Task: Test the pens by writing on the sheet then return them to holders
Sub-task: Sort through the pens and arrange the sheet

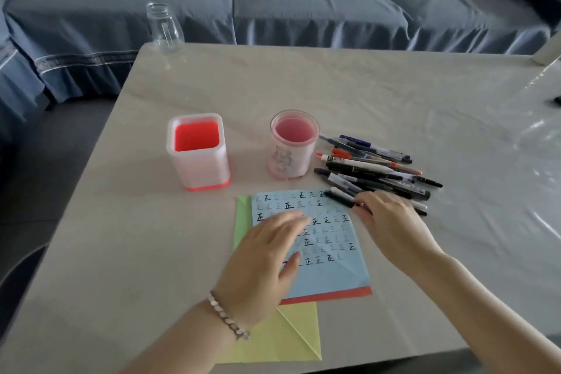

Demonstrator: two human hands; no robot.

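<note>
A blue sheet [331, 255] covered with rows of written characters lies on the table, on top of green, red and yellow sheets. My left hand [267, 255] rests flat on its left part, fingers spread. My right hand [391, 222] reaches into a pile of several pens [376, 167] at the sheet's upper right corner, its fingers closing around a black pen [340, 199]; whether the pen is lifted I cannot tell. Two holders stand behind the sheet with no pens in them: a square one with a red inside [197, 152] and a round pink one [294, 146].
The table [136, 222] carries a wrinkled clear plastic cover. A clear glass jar [164, 26] stands at the far left edge. Behind the table is a blue sofa [273, 3] with cushions. A dark chair edge [18, 273] is at the left.
</note>
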